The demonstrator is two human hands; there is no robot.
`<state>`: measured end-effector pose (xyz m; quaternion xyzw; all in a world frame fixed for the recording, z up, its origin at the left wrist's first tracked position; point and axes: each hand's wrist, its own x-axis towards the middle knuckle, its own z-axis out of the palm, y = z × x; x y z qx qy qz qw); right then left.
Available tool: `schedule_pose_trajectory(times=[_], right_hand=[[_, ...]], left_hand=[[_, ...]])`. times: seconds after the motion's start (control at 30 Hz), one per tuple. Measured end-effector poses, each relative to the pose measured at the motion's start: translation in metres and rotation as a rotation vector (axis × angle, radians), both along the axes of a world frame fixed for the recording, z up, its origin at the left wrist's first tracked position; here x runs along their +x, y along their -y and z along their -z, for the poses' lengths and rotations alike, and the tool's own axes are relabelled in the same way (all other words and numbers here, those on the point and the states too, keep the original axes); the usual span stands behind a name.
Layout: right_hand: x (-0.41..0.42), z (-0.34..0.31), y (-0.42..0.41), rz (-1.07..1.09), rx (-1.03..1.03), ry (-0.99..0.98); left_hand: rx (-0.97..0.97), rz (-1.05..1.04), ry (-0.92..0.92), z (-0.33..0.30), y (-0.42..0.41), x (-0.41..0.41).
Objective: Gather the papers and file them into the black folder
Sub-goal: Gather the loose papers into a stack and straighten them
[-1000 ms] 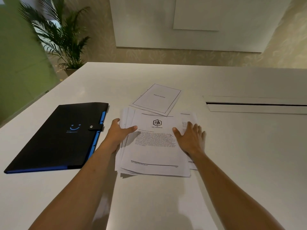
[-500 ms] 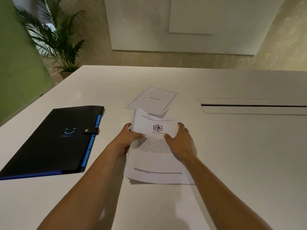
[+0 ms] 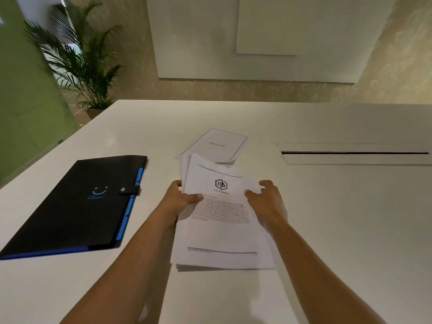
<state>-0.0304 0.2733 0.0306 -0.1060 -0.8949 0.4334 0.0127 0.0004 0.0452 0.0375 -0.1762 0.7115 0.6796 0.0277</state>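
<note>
A stack of printed white papers point(image 3: 222, 235) with a logo on the top sheet is held between both hands, its near edge resting on the white table point(image 3: 327, 230). My left hand point(image 3: 177, 202) grips the stack's left edge, thumb on top. My right hand point(image 3: 268, 199) holds the right edge, fingers curled around it. One more sheet with a framed title point(image 3: 217, 143) lies flat just beyond the stack. The black folder point(image 3: 77, 204) with blue edges and a smiley mark lies closed, strap snapped, to the left of my left arm.
A long cable slot point(image 3: 355, 153) is cut into the table at the right. A potted palm point(image 3: 79, 66) stands beyond the table's far left corner, next to a green panel point(image 3: 21, 94). A wall is behind the table.
The spread sheets were pushed together into one stack and both hands closed on its sides. The stack's far end has lifted slightly off the table.
</note>
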Motion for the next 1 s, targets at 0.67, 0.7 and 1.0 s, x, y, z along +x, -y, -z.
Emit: schedule_pose_trajectory(times=[0.67,0.7,1.0], right_hand=[[-0.011,-0.072,-0.017,-0.309,-0.646,-0.393],[-0.012,-0.08,-0.016,-0.3,-0.617,-0.45],[-0.013,-0.101,-0.015,-0.302,-0.609,-0.522]], left_hand=[[-0.161,-0.019,-0.441,-0.082,0.0,0.01],[-0.162,-0.036,-0.47,-0.089,-0.001,0.009],[-0.198,-0.139,-0.637,-0.106,-0.004,0.003]])
